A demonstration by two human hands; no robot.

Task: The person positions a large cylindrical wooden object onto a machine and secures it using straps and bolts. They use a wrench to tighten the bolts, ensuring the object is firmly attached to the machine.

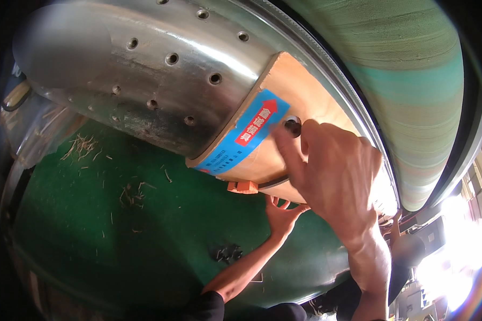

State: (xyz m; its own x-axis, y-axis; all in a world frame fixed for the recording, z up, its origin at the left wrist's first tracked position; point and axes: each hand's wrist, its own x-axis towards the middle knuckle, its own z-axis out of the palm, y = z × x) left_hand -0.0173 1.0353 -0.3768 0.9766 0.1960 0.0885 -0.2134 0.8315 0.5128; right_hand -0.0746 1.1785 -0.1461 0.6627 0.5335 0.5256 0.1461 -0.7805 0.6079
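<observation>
A curved plywood board [316, 99] with a blue label [241, 134] and a red arrow lies against a large metal cylinder [160, 91]. My right hand [337, 171], slightly blurred, is curled closed in front of the board. Its thumb and forefinger are beside a round, metal-rimmed hole [293, 126]; anything inside the fingers is hidden. Below the board, my left hand [281, 218] reaches up with fingers and thumb spread at its lower edge. An orange block [243, 187] sticks out from that edge, left of my left hand.
Rows of bolt holes [172, 59] dot the cylinder. A worn green roller [407, 96] runs along the right. Beneath is a green curved surface [160, 230] with wood splinters [82, 146] and a small dark pile [226, 252]. Glare covers the lower right.
</observation>
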